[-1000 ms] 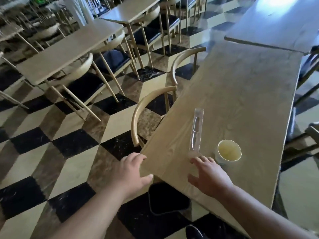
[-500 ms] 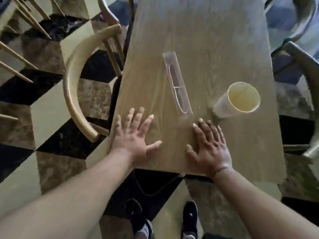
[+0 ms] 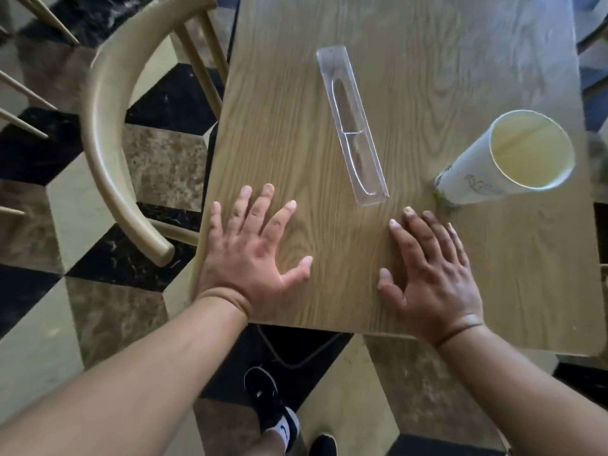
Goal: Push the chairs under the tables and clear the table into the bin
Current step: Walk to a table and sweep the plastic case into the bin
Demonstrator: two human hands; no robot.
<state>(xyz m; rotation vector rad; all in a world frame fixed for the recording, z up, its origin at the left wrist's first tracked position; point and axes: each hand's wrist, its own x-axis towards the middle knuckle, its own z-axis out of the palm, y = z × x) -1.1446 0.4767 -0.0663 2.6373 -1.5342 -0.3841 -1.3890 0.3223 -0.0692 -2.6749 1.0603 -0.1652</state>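
A wooden table fills the upper middle of the head view. On it lies a clear plastic sleeve with a knife inside, pointing away from me. A white paper cup stands to its right, with yellowish liquid inside. My left hand lies flat on the table's near left corner, fingers spread, holding nothing. My right hand lies flat near the front edge, fingertips just short of the sleeve and the cup. A curved-back wooden chair is tucked against the table's left side.
A dark bin shows below the table's front edge, mostly hidden. My black shoes stand on the black, cream and brown tiled floor. Legs of other chairs poke in at the upper left. Another chair part shows at the right edge.
I have come closer and my view has tilted down over the table. Both hands went from hovering at the table's end to resting flat on it.
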